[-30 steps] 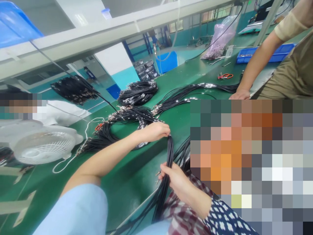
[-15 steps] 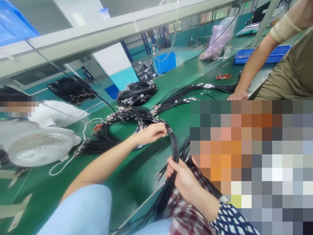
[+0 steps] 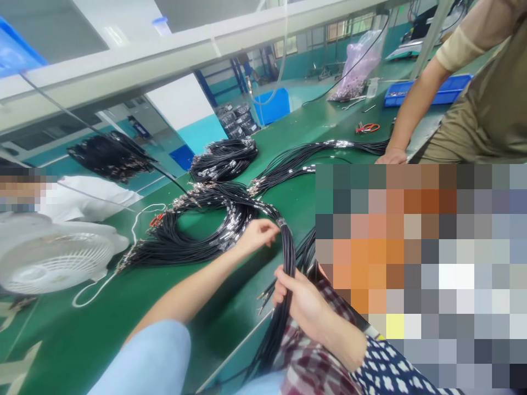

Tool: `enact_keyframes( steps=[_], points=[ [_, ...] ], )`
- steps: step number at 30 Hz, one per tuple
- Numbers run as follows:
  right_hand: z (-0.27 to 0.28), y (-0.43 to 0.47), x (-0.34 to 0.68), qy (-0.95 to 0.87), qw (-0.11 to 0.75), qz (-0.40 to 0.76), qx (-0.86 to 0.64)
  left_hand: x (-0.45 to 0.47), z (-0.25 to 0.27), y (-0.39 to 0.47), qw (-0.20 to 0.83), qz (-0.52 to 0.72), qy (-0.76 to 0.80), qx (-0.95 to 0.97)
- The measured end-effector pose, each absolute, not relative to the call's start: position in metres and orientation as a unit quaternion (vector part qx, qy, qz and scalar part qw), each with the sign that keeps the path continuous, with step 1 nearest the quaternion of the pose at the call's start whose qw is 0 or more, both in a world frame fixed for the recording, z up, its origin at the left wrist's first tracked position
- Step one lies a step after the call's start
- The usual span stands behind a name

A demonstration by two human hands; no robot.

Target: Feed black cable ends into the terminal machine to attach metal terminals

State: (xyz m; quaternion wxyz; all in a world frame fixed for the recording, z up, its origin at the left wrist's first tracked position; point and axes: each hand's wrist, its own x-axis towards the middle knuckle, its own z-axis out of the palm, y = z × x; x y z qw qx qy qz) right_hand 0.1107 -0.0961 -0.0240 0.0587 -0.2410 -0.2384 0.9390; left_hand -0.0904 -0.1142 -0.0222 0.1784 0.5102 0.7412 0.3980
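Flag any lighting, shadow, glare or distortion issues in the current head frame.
Head view: a dark shadow on the green table beneath the left forearm, plus pale sheen farther back; head view: tilted framing, with the overhead beam slanting; head view: coarse pixel blocks masking much of the lower right; head view: right hand and black cable bundle readable, though slightly soft.

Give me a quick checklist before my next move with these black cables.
1. Right-hand grip closed around the black cable bundle: ok.
2. Left-hand grip clear of the bundle: cannot tell; it is close beside, contact unclear.
3. Cable ends gathered in: not ok; some stick out to the left.
4. Red-handled tool out of the hands' way: ok, farther off on the green table.
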Motion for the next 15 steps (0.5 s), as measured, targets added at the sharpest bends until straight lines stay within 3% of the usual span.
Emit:
enact_keyframes(
  steps=[3, 5, 8, 10, 12, 15],
  points=[
    [-0.028, -0.102, 0.109, -0.276, 0.059, 0.927, -0.246, -0.099, 0.010, -0.111, 0.081, 0.395, 0.763, 0.505],
    [-0.031, -0.107, 0.107, -0.310, 0.061, 0.914, -0.254, -0.095, 0.027, -0.098, 0.049, 0.297, 0.746, 0.594],
    [-0.035, -0.114, 0.103, -0.350, 0.066, 0.894, -0.270, -0.086, 0.036, -0.068, 0.125, 0.077, 0.701, 0.698],
    [-0.037, -0.115, 0.103, -0.373, 0.075, 0.884, -0.273, -0.083, 0.034, -0.051, 0.206, 0.017, 0.681, 0.703],
    [-0.038, -0.114, 0.104, -0.385, 0.081, 0.879, -0.271, -0.086, 0.033, -0.044, 0.240, 0.030, 0.669, 0.703],
    [-0.037, -0.109, 0.107, -0.368, 0.076, 0.884, -0.278, -0.097, 0.032, -0.057, 0.202, 0.121, 0.674, 0.700]
  ],
)
